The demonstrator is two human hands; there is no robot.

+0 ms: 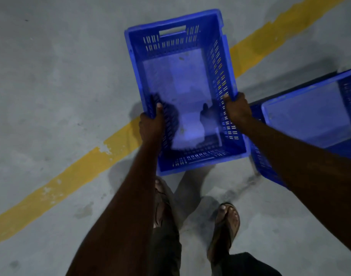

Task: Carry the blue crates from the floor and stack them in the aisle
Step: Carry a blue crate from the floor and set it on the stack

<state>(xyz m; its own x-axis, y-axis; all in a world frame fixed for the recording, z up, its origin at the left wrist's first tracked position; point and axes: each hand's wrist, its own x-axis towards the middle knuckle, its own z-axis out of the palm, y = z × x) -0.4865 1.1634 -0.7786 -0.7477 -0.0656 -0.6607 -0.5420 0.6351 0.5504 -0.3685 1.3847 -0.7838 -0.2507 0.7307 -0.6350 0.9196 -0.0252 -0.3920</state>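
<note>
An empty blue crate (182, 86) with slotted walls hangs in front of me, above the grey floor and across a yellow line. My left hand (150, 124) grips its left rim, thumb inside the wall. On the right rim my right hand (237, 108) holds on the same way. A second blue crate (310, 116) stands on the floor at the right, partly behind my right forearm; its right end is cut off by the frame edge.
A yellow painted line (75, 172) runs diagonally across the concrete floor from lower left to upper right. My sandalled feet (226, 222) stand just below the held crate. Bare floor (51, 66) lies to the left.
</note>
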